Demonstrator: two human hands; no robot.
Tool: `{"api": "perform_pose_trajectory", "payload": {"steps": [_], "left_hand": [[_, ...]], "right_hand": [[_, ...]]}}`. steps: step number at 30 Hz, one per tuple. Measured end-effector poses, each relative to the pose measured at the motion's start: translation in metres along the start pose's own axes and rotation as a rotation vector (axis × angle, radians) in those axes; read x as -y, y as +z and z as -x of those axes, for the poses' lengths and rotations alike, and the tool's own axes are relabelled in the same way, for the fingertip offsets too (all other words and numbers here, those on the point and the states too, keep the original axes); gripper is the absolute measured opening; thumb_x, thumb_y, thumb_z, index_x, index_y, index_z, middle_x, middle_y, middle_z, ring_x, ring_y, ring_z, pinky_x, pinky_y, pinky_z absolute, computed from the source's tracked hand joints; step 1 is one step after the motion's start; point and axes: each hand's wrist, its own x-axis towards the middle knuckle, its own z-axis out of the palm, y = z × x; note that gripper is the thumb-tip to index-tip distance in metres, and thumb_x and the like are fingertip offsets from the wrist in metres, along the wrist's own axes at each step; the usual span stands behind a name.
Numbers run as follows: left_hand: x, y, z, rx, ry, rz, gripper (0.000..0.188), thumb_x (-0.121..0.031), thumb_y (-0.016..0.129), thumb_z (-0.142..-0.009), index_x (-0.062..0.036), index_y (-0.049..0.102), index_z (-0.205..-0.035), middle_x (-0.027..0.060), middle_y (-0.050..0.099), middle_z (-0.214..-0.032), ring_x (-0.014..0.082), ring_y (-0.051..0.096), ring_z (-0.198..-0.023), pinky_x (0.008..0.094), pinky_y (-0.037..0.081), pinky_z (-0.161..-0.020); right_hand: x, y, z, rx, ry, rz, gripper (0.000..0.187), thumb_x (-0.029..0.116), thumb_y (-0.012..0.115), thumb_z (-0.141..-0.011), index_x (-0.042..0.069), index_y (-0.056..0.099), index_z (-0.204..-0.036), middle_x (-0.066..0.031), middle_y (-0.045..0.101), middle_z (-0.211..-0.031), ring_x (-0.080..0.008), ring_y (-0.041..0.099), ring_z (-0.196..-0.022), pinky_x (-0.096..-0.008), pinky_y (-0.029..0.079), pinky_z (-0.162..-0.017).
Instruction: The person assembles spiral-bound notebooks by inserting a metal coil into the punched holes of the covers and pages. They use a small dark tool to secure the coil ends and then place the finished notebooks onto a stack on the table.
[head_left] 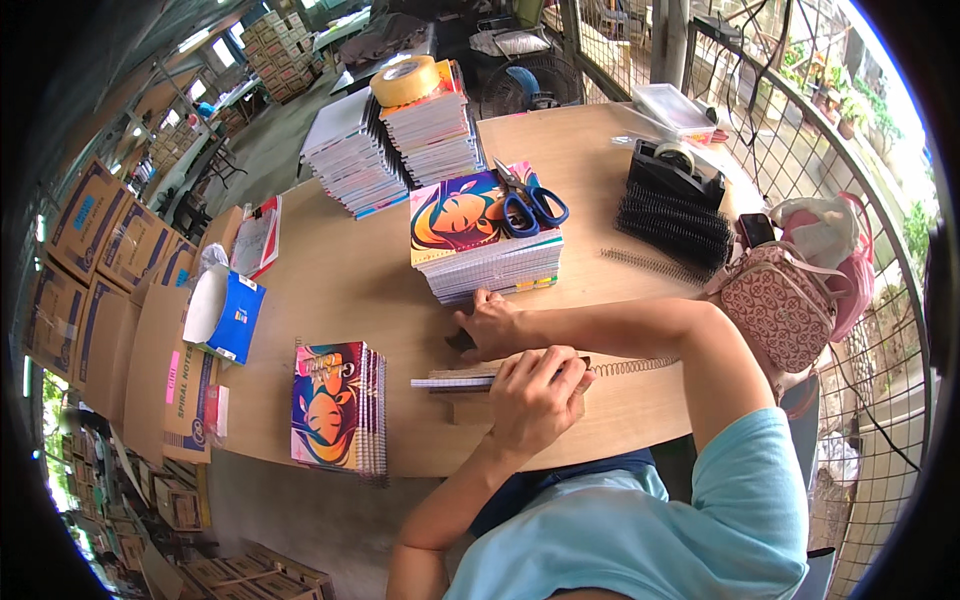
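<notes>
My left hand (540, 392) is closed over a thin notebook (450, 383) that lies edge-on against a wooden block (470, 410). From the notebook's right end a loose metal spiral coil (635, 367) sticks out. My right arm reaches across, and the right hand (490, 325) is beyond the left, with curled fingers by the bottom of a notebook stack (485, 262). A small dark thing (461, 341) shows at that hand; its kind is hard to make out. Blue-handled scissors (535, 210) rest on top of the stack.
Spiral-bound notebooks (335, 408) lie at the left front edge. Taller stacks (350, 150) stand behind, one topped by a tape roll (408, 80). Black coils (675, 225), a tape dispenser (675, 170) and a patterned bag (780, 300) are at right. Cardboard boxes (150, 370) line the left.
</notes>
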Motion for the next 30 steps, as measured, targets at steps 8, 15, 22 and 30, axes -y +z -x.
{"api": "perform_pose_trajectory", "payload": {"steps": [8, 15, 22, 30], "left_hand": [[-0.003, -0.021, -0.005, -0.044, -0.101, -0.080, 0.018, -0.029, 0.075, -0.080, -0.0153, 0.069, -0.091, -0.0029, 0.065, -0.096, 0.0186, 0.061, -0.080, 0.0351, 0.041, -0.080], [0.024, -0.023, 0.015, -0.060, -0.213, -0.024, 0.022, -0.026, 0.080, -0.075, -0.0147, 0.066, -0.088, -0.0009, 0.062, -0.085, 0.0210, 0.060, -0.081, 0.0377, 0.039, -0.081], [0.028, -0.024, 0.016, -0.061, -0.201, -0.020, 0.026, -0.025, 0.079, -0.077, -0.0142, 0.064, -0.095, -0.0001, 0.063, -0.092, 0.0219, 0.061, -0.084, 0.0381, 0.040, -0.081], [0.027, -0.021, 0.027, -0.106, -0.291, 0.024, 0.044, -0.029, 0.081, -0.075, -0.0126, 0.058, -0.109, 0.0035, 0.063, -0.105, 0.0239, 0.059, -0.095, 0.0406, 0.039, -0.089]], "right_hand": [[-0.085, -0.067, 0.115, -0.146, -0.184, -0.624, 0.047, 0.040, 0.062, -0.089, 0.000, 0.070, -0.113, -0.0213, 0.068, -0.110, -0.0328, 0.063, -0.103, -0.0392, 0.049, -0.092], [-0.089, -0.081, 0.138, -0.080, -0.298, -0.667, 0.058, 0.045, 0.060, -0.086, -0.004, 0.070, -0.113, -0.0253, 0.066, -0.115, -0.0365, 0.062, -0.107, -0.0395, 0.046, -0.096], [-0.100, -0.055, 0.127, 0.088, -0.435, -1.015, 0.049, 0.039, 0.063, -0.088, -0.003, 0.071, -0.111, -0.0236, 0.066, -0.114, -0.0318, 0.063, -0.106, -0.0380, 0.047, -0.095], [-0.079, -0.047, 0.119, 0.037, -0.317, -0.702, 0.051, 0.046, 0.060, -0.089, 0.001, 0.073, -0.107, -0.0186, 0.067, -0.115, -0.0277, 0.064, -0.102, -0.0371, 0.049, -0.089]]}}
